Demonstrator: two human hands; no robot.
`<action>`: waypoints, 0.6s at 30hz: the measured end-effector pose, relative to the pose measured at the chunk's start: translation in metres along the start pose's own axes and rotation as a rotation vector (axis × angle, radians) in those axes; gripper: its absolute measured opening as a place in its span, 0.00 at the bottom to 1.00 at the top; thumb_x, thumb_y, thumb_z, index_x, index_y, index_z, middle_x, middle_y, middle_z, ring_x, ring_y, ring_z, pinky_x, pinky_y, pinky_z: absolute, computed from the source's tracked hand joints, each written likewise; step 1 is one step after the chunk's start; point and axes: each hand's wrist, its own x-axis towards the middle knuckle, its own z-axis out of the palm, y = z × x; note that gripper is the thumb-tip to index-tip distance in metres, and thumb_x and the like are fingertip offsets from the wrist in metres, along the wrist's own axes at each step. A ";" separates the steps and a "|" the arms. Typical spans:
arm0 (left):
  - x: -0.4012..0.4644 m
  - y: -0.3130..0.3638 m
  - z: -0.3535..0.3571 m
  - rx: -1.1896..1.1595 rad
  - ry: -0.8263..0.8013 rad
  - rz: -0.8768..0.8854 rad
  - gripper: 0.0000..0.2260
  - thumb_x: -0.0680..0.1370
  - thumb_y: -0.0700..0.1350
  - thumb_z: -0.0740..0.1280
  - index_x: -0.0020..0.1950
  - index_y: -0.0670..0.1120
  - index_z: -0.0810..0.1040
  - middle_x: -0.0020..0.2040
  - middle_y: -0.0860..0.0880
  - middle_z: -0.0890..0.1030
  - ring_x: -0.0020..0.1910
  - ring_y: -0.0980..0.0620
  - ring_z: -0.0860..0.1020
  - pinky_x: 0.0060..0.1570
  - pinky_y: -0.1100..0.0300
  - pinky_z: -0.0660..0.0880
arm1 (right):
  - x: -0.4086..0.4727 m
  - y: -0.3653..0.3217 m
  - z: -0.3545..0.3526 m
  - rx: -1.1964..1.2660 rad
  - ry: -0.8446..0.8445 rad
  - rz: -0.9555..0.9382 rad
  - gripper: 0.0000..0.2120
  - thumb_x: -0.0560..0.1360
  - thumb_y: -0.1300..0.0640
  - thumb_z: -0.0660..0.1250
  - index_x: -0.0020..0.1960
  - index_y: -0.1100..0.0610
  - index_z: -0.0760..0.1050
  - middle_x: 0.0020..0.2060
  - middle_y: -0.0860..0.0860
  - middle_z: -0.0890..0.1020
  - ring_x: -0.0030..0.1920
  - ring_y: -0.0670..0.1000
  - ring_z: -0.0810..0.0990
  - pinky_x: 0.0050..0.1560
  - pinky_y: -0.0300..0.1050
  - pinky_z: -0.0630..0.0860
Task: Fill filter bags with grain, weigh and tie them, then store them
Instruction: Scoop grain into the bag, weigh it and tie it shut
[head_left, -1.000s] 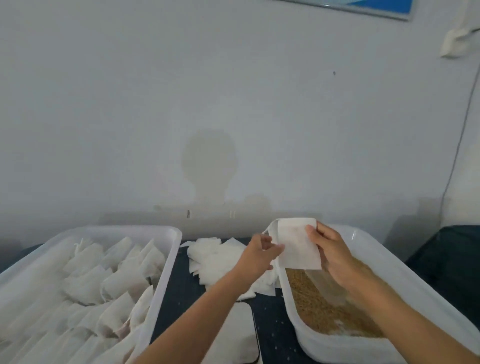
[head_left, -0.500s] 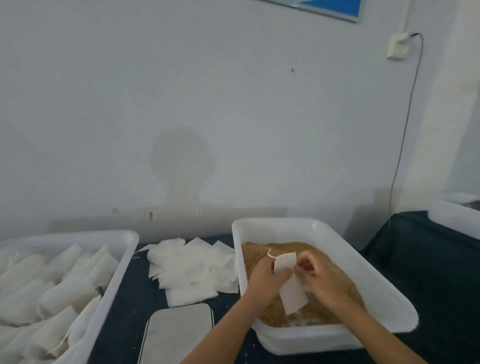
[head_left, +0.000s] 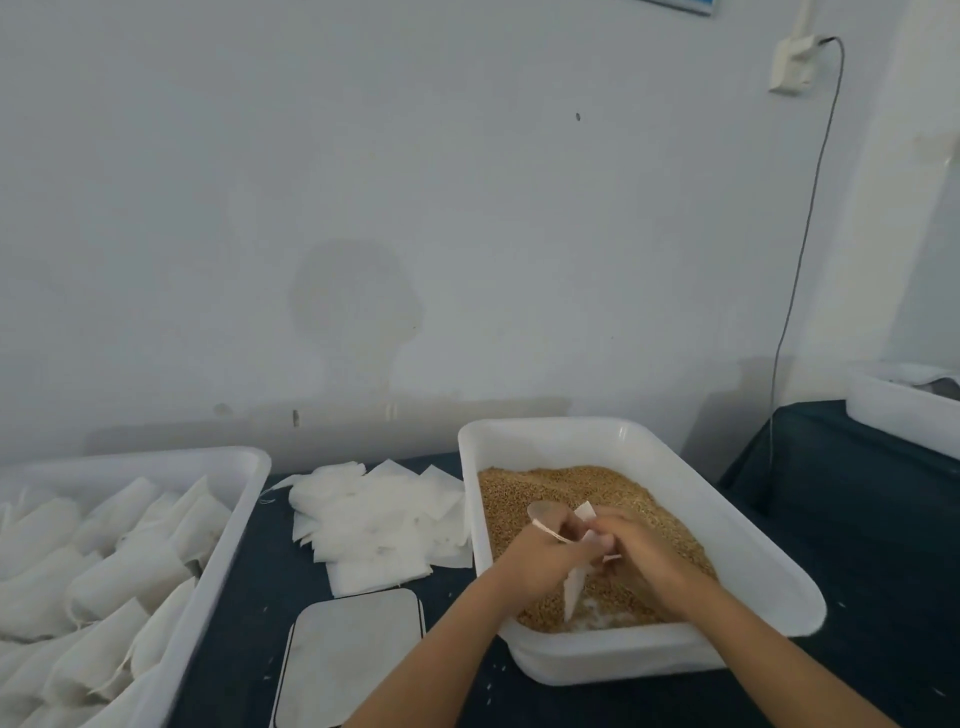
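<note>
1. Grain (head_left: 550, 491) is piled in a white tub (head_left: 644, 439) on the right side of the dark-covered table (head_left: 810, 525), heaped deeper toward the far end.
2. Over that grain, a single white filter bag (head_left: 575, 587) is held upright between both hands, its bottom tip pointing down at the near end of the tub.
3. The bag's top edge is pinched by the left hand (head_left: 540, 556), fingers curled round it; a thin string can be seen across the knuckles.
4. The other side of the opening is gripped by the right hand (head_left: 641, 551), also curled on the bag. Whether the mouth is actually spread open can't be told, the fingers are in the way.
5. A loose stack of flat empty bags (head_left: 379, 525) is spread on the table just left of the tub.
6. In front of that stack, a flat grey scale platform (head_left: 353, 654) is set near the table's front edge.
7. A second white tub (head_left: 228, 457) at far left is packed with filled bags (head_left: 104, 566).
8. Another white bin (head_left: 898, 410) is partly seen at the far right edge.
</note>
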 end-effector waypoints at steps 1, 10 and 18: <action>0.001 0.001 0.000 -0.044 0.018 -0.051 0.10 0.79 0.50 0.64 0.44 0.45 0.70 0.43 0.46 0.74 0.44 0.49 0.73 0.47 0.52 0.73 | -0.001 -0.001 0.000 0.011 -0.009 -0.008 0.12 0.79 0.63 0.57 0.41 0.65 0.74 0.32 0.58 0.73 0.31 0.52 0.71 0.33 0.45 0.66; 0.004 -0.001 -0.003 -0.022 0.166 -0.001 0.11 0.77 0.41 0.65 0.35 0.43 0.69 0.36 0.48 0.71 0.36 0.51 0.71 0.40 0.58 0.71 | -0.004 0.001 0.001 -0.085 -0.066 -0.122 0.15 0.82 0.57 0.54 0.48 0.66 0.74 0.37 0.61 0.77 0.33 0.52 0.76 0.34 0.42 0.73; 0.004 -0.007 -0.001 0.180 0.155 -0.015 0.10 0.74 0.40 0.67 0.33 0.42 0.72 0.33 0.49 0.74 0.34 0.51 0.74 0.43 0.51 0.76 | -0.001 0.007 0.000 -0.321 -0.029 -0.180 0.12 0.80 0.54 0.58 0.44 0.60 0.75 0.33 0.50 0.79 0.31 0.48 0.77 0.32 0.41 0.74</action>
